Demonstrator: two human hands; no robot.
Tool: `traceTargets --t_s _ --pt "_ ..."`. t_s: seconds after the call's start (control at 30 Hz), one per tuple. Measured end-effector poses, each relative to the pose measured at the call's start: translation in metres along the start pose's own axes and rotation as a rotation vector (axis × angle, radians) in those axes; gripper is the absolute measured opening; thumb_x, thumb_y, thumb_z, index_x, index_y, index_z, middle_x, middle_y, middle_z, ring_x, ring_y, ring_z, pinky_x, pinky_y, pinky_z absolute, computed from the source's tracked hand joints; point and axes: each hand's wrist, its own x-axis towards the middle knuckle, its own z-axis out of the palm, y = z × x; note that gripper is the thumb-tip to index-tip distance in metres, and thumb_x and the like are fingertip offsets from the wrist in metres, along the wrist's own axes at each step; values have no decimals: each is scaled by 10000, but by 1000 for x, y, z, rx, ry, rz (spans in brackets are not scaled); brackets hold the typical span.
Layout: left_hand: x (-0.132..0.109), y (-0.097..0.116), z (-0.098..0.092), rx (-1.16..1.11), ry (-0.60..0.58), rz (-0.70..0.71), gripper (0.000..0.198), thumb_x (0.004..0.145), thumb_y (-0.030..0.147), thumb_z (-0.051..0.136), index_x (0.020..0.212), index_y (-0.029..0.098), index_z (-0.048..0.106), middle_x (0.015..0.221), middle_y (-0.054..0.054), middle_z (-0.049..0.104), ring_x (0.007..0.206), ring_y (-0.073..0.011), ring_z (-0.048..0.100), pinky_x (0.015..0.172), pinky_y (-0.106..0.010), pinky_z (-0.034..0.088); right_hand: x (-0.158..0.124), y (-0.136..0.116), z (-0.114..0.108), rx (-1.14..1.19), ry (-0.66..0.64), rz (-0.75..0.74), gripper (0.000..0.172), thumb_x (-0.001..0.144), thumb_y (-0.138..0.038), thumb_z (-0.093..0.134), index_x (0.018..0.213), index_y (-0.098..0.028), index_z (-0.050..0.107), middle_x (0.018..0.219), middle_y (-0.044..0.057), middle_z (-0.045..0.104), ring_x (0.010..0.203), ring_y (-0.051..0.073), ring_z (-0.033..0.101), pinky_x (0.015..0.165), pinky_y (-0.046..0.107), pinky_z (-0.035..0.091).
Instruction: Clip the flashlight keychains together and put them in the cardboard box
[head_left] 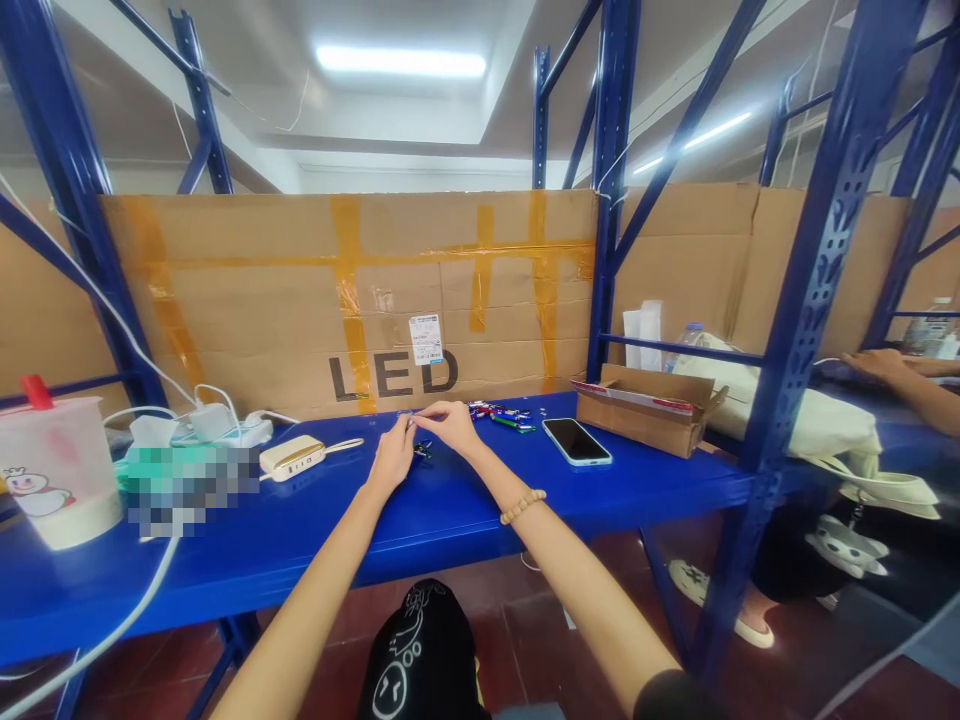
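Note:
My left hand (pixel 392 457) and my right hand (pixel 450 426) meet above the blue shelf top (pixel 315 530). Fingers of both are pinched together at the same spot, on something too small to make out. Just right of my left hand, partly beneath my right hand, lies a small dark green and metallic piece (pixel 424 450). Beyond my right wrist is a pile of small shiny clip-like pieces (pixel 510 416) in red, blue, green and silver; my right hand hides part of that area.
A phone (pixel 577 441) and an open cardboard box (pixel 645 410) are on the right. To the left are a white power bank (pixel 294 457), plugged-in chargers (pixel 214 422) and a drink cup (pixel 60 475). A blue upright post (pixel 802 260) stands right; beyond it, another person's arm (pixel 889 378) shows.

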Motion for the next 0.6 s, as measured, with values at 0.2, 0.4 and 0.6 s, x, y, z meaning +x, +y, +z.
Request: traceTargets --t_s 0.2,0.4,0.6 --pt "-1 -1 0 11 11 9 260 896 361 234 916 222 454 872 -63 640 749 -223 606 662 -310 411 -2 0 1 -37 -21 -41 136 692 -292 660 701 -169 716 737 46 702 709 159 637 647 242 486" --pt "-1 -4 1 83 -11 45 231 887 303 249 920 210 458 918 -85 644 841 -252 613 697 -334 420 -3 6 2 -123 -69 -16 177 699 -322 655 731 -156 708 755 44 665 681 135 605 648 236 476" --pt "3 -10 5 154 -3 47 219 861 229 268 948 195 467 961 -96 621 893 -250 592 740 -356 432 -4 10 2 -245 -195 -16 193 712 -331 644 836 -194 699 880 27 639 691 112 602 669 236 470"
